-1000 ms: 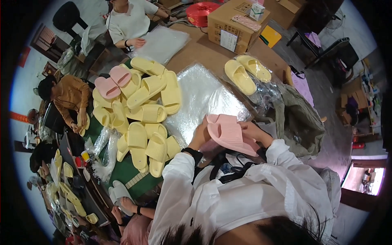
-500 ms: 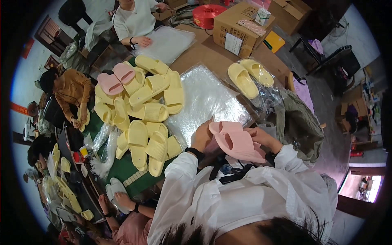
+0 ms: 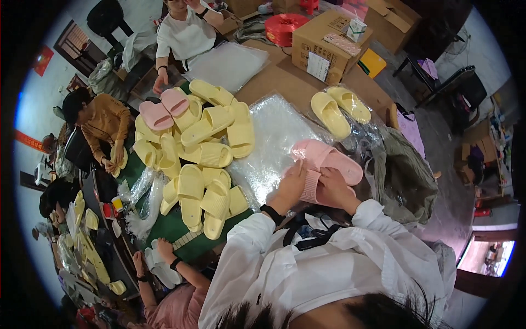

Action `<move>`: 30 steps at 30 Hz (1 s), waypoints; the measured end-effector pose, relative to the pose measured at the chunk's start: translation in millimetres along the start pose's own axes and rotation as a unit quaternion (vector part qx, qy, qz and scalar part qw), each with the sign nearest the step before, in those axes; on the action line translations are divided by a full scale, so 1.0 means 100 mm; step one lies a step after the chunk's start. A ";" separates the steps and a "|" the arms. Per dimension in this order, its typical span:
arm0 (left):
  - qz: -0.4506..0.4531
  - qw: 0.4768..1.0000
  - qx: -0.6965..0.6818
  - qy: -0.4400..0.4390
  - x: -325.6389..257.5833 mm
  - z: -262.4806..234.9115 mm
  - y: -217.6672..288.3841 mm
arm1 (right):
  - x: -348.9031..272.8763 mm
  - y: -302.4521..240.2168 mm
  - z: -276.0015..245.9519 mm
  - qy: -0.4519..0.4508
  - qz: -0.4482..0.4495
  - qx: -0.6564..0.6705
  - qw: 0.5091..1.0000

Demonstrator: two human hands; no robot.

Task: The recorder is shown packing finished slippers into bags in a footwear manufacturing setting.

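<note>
A pair of pink slippers point(image 3: 320, 153) is in front of me, one overlapping the other, at the near edge of a stack of clear plastic bags point(image 3: 276, 123). My left hand point(image 3: 290, 185) grips the ribbed strap of the nearer slipper at its left side. My right hand point(image 3: 335, 188) is closed on the same pair from the right, its fingertips at the strap opening. Both wrists come close together over the slippers. To the left lies a pile of yellow slippers point(image 3: 208, 127), with another pink pair point(image 3: 164, 109) on top.
A yellow pair point(image 3: 334, 109) lies on plastic at the far right, beside a grey-green sack point(image 3: 408, 178). A cardboard box point(image 3: 329, 49) and a red ribbon roll point(image 3: 286, 28) stand farther back. Co-workers sit around the table; one hand point(image 3: 160, 82) reaches toward the pile.
The pink slippers have turned and shifted slightly away from me, and my hands now meet over their straps. The co-worker in white has raised one hand and reached the other toward the pile.
</note>
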State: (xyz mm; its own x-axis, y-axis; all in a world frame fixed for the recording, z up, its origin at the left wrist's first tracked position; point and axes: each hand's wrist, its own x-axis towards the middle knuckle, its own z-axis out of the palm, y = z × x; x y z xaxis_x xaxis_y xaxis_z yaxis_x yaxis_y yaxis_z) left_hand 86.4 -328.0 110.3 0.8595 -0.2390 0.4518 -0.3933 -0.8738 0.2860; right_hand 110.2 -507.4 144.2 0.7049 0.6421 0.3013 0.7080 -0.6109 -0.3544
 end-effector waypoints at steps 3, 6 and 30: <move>-0.025 0.987 -0.006 -0.158 0.07 -0.13 0.19 | 0.03 -0.05 -0.01 0.012 0.030 0.008 0.999; -0.015 0.980 -0.014 -0.198 0.11 -0.29 0.36 | 0.13 -0.18 -0.02 0.129 0.083 0.027 0.988; 0.125 0.973 0.008 -0.195 0.35 -0.77 0.31 | 0.01 -0.14 0.23 0.029 -0.028 0.047 0.998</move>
State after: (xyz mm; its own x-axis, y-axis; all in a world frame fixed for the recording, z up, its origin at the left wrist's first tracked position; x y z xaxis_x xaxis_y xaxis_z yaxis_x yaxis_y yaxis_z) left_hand 79.2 -330.5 200.2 0.7972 -0.5847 0.1504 -0.6037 -0.7734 0.1933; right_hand 100.5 -487.4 128.9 0.6675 0.6449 0.3724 0.7412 -0.5272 -0.4156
